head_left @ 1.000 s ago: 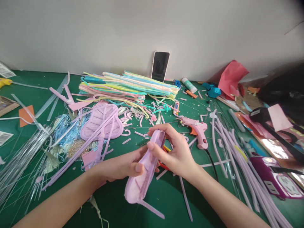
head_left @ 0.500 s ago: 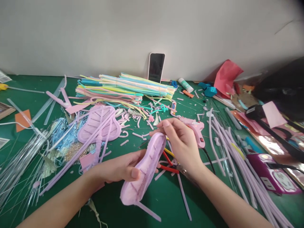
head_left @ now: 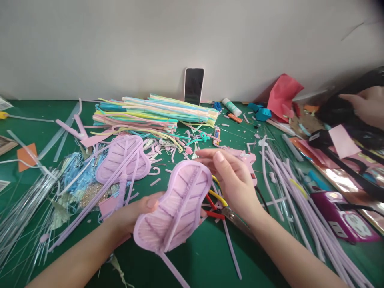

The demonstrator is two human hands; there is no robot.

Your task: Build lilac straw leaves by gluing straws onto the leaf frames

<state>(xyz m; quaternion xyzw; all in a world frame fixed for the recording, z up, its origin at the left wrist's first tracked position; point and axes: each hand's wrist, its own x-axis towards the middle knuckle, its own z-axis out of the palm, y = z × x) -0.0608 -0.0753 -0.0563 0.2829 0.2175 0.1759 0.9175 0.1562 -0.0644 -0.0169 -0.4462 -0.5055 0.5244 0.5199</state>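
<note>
My left hand (head_left: 138, 212) is closed around the lower left edge of a lilac leaf-shaped fan panel (head_left: 177, 204), its thumb on the front and the other fingers mostly hidden behind. The panel has a raised rim, a central rib and slanting veins; a lilac strip hangs from its bottom. Close by its upper right edge is my right hand (head_left: 235, 182), fingers extended and loosely apart; whether a fingertip touches the rim I cannot tell. Beneath that hand lie cutters (head_left: 217, 216) with red and yellow handles. A similar lilac leaf-shaped fan (head_left: 115, 160) rests to the left.
Pastel pipe cleaners (head_left: 156, 112) lie bundled at the back, before a phone (head_left: 194, 86) leaning on the wall. A pink glue gun (head_left: 247, 160), lilac stems (head_left: 303, 204) and a purple box (head_left: 342, 216) occupy the right. Another person's hand (head_left: 367, 106) shows at far right.
The fan panel has turned from nearly edge-on to showing its broad veined face. My right hand's fingers have spread slightly. Another person's hand has appeared at the right edge.
</note>
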